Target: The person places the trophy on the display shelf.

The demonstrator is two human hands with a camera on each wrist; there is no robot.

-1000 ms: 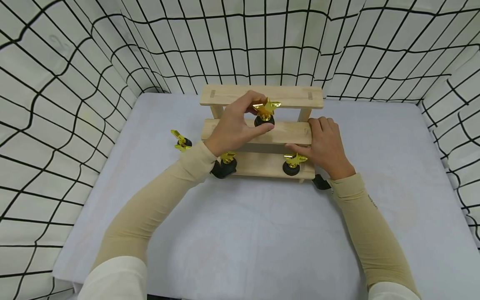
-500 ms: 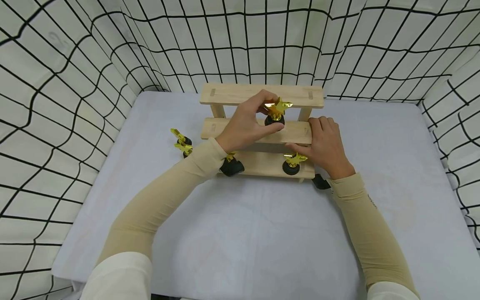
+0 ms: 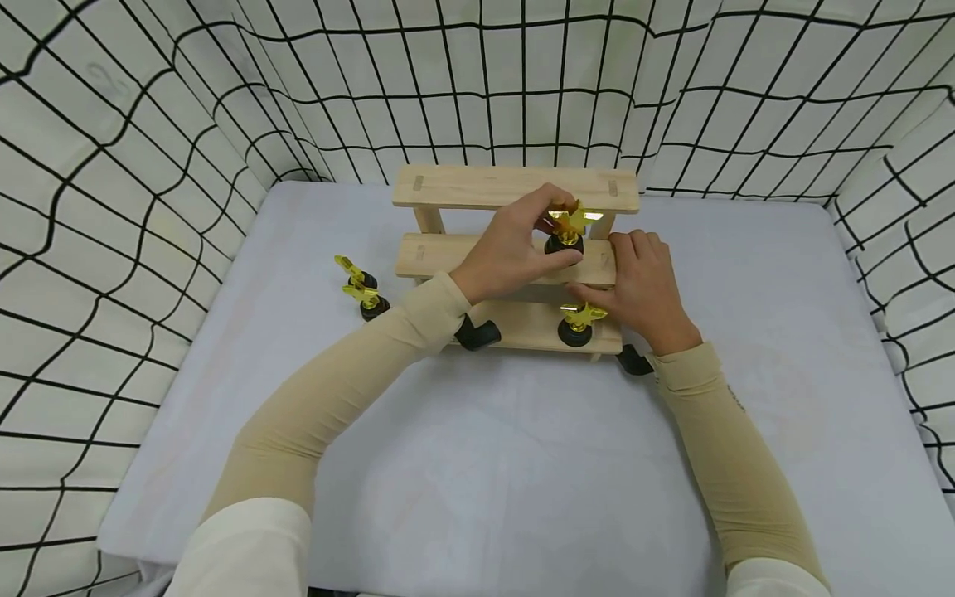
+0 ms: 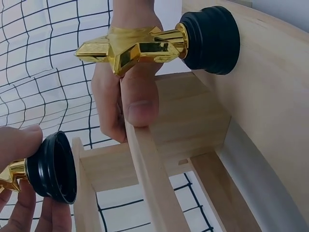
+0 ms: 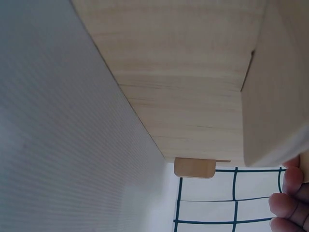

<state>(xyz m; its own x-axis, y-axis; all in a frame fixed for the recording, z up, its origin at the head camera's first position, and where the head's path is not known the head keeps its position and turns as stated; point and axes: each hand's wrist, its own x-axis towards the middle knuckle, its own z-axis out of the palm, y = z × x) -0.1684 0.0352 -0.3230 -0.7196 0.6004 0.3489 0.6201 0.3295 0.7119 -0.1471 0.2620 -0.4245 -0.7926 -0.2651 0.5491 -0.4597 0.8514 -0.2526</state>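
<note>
My left hand [image 3: 515, 245] pinches a small trophy [image 3: 570, 228] with a gold star and a black base, near the right end of the middle shelf [image 3: 429, 255]. In the left wrist view, the base's hollow underside shows close to the wooden boards. My right hand [image 3: 645, 286] grips the right end of that shelf, thumb along the front edge and fingers over the top. Directly below stands another star trophy [image 4: 210, 41] on the bottom shelf [image 3: 522, 332]. The right wrist view shows mostly bare wood, with some fingertips [image 5: 289, 203] at its right edge.
The three-tier wooden stand's top shelf [image 3: 515, 186] rises behind my hands. Two more star trophies [image 3: 375, 307] stand on the white tabletop [image 3: 492, 481] to the left. Black netting [image 3: 507, 99] hangs around the back and sides.
My left hand has slid rightward with the trophy along the middle shelf, towards my right hand. A trophy on the bottom shelf's left is now hidden by my left forearm. My right hand stays put.
</note>
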